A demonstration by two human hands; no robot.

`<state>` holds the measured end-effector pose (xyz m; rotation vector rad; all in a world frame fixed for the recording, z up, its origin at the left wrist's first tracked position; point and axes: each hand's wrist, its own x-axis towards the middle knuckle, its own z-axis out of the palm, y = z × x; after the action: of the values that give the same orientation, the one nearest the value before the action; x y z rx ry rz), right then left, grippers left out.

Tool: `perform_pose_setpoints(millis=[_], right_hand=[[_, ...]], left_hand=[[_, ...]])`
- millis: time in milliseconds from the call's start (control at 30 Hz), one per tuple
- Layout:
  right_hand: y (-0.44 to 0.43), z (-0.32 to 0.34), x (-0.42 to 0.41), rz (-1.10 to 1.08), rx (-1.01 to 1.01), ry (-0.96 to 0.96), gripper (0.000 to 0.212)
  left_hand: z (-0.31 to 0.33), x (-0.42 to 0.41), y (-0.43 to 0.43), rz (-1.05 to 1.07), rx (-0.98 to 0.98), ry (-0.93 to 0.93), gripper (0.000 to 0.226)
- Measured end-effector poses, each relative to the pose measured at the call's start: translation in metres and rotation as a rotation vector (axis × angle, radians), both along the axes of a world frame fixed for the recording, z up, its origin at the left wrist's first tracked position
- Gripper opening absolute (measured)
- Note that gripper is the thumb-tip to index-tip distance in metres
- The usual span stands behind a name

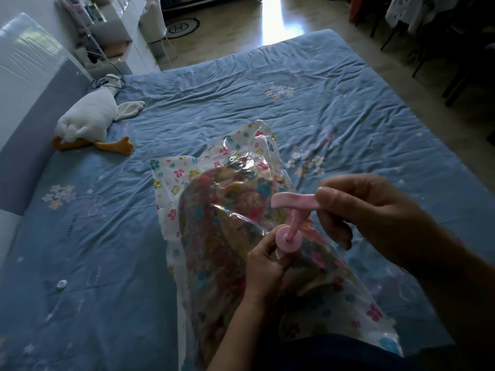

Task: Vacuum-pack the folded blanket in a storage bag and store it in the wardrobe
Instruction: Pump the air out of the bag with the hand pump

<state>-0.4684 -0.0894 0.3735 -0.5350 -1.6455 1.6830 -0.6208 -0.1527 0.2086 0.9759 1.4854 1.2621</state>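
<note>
Both hands pinch pink pump on bag

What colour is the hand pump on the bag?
Pink hand pump, clearest in the head view.

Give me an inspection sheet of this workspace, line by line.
Surface: bed with a wrinkled blue floral sheet.
Job's things: clear flower-print storage bag lies on the bed with the colourful blanket inside; a pink hand pump stands on the bag, its handle raised.
Clutter: white plush goose near the headboard; small white cap loose on the sheet.
Grips: left hand holds the pump's round base; right hand grasps the T-handle.
Cables: dark cord looped by the goose's head.
Surroundings: white shelving beyond the bed's left side, dark chairs at right, glare on the floor. No wardrobe seen.
</note>
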Motion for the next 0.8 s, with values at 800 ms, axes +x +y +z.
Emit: perform_pose_setpoints(millis=[800], right_hand=[[-0.002, -0.069, -0.013, -0.191, 0.106, -0.451, 0.050]], left_hand=[[-0.001, -0.002, 0.000, 0.003, 0.008, 0.056, 0.039]])
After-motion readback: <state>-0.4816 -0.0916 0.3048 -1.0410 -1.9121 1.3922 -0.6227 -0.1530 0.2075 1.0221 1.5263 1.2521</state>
